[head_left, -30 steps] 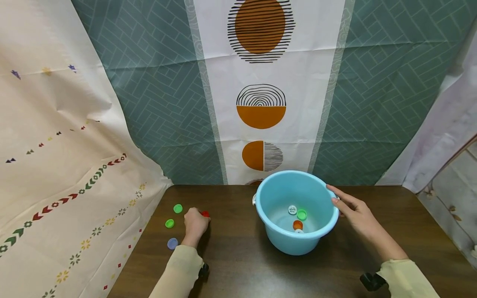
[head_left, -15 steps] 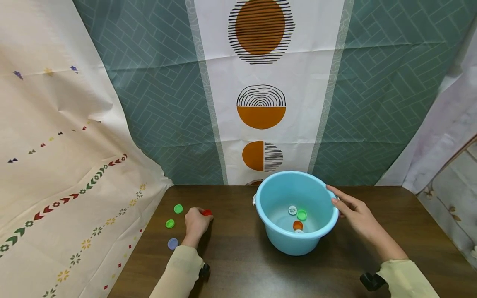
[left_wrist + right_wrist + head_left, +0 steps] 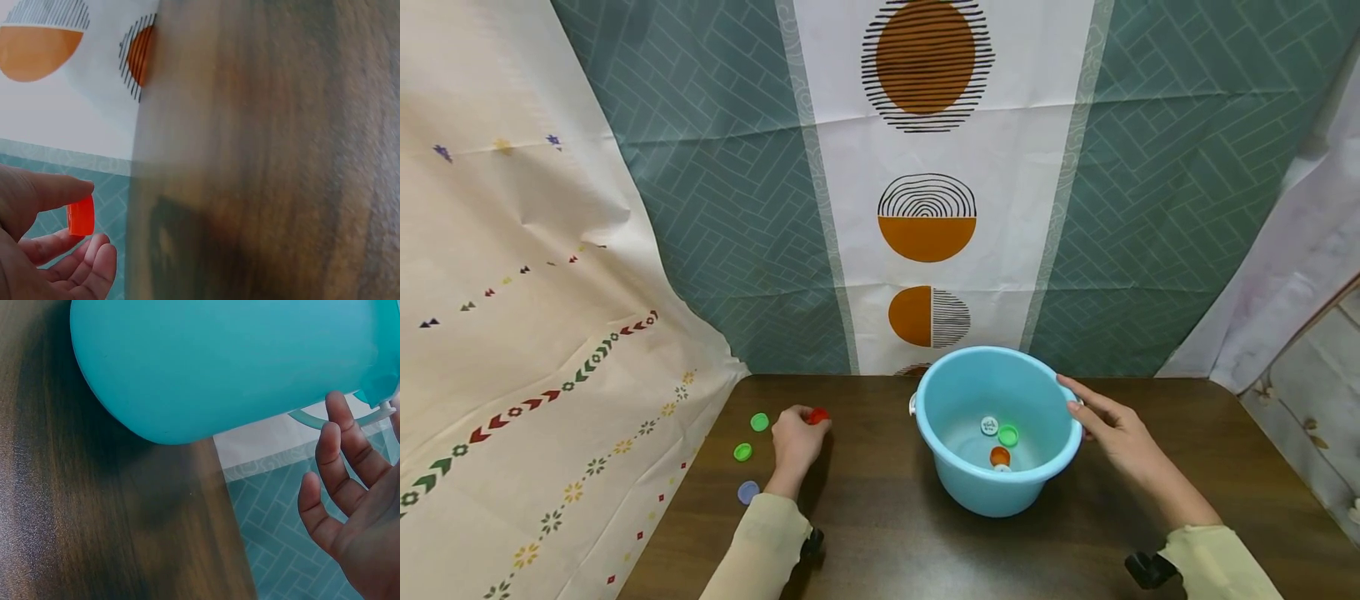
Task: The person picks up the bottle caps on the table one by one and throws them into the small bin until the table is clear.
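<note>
In the head view my left hand [image 3: 798, 441], at the table's left side, pinches a red bottle cap [image 3: 817, 415]. The left wrist view shows that cap [image 3: 81, 216] on edge between thumb and forefinger, raised off the table. My right hand [image 3: 1116, 429] rests with thumb and forefinger at the right rim of a light blue bucket [image 3: 951, 468]. In the right wrist view its other fingers [image 3: 338, 479] hang loosely bent beside the bucket wall [image 3: 219, 362]. Inside the bucket lie a white cap [image 3: 989, 426], a green cap [image 3: 1008, 435], an orange cap [image 3: 999, 455] and another whitish one, partly hidden.
Left of my left hand two green caps [image 3: 759, 422] and a bluish-purple cap [image 3: 748, 492] lie on the brown wooden table [image 3: 880, 517]. A patterned curtain [image 3: 760, 250] hangs along the table's back edge. The bucket's white handle joint [image 3: 913, 404] sticks out at its left.
My left hand has lifted the red cap slightly up and to the right, and more of the cap shows now. The right hand and the bucket stay in place.
</note>
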{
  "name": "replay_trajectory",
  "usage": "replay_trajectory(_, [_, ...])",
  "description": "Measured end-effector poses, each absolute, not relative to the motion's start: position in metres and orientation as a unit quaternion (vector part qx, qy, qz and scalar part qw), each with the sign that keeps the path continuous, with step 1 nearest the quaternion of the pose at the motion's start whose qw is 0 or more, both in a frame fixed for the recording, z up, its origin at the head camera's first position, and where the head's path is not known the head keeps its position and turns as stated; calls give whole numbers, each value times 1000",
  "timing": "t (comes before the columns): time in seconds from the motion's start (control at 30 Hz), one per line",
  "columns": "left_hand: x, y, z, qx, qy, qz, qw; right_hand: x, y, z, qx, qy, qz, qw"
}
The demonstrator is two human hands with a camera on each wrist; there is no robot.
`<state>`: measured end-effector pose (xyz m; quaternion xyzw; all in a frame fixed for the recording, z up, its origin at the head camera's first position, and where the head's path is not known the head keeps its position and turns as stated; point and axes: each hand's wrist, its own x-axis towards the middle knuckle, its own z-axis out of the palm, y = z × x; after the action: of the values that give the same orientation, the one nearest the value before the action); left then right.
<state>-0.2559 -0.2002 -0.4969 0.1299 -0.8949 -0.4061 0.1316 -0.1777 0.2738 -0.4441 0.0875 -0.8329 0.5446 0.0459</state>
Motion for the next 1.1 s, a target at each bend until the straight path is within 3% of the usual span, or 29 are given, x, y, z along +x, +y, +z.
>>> replay_trajectory(1.1, [-259,-169,-451,71,-842,-485,225,-179,274,-444,90,-835,541,49])
